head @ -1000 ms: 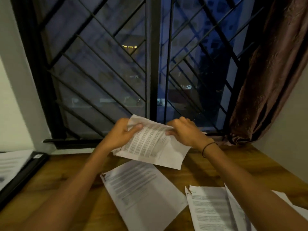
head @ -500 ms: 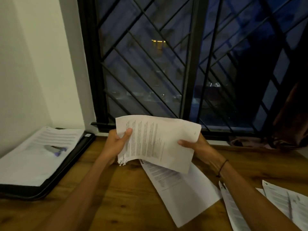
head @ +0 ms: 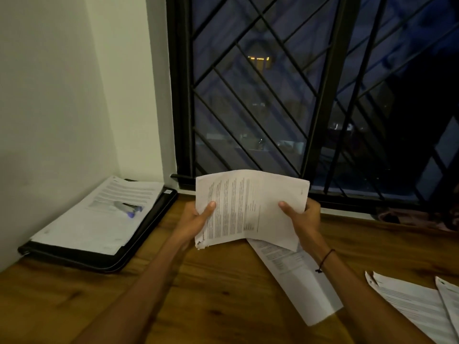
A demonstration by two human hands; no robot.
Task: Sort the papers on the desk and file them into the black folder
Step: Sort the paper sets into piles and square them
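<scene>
Both hands hold a printed paper sheaf [head: 248, 207] up above the wooden desk [head: 223, 294]. My left hand [head: 196, 219] grips its left edge with the thumb on top, and my right hand [head: 301, 217] grips its right edge the same way. The black folder [head: 104, 261] lies open at the left against the wall, with filed papers [head: 99, 219] and a metal clip [head: 128, 208] on them. Another printed sheet [head: 295, 276] lies on the desk under the held sheaf. More sheets [head: 417, 306] lie at the right edge.
A white wall [head: 62, 108] closes the left side. A barred window [head: 285, 95] with a black frame stands right behind the desk. A dark curtain hem [head: 422, 219] rests on the sill at the far right.
The view has swung left, bringing the folder fully into sight. The held sheaf has been turned and straightened from a crumpled hold to a flatter one, and carried left toward the folder.
</scene>
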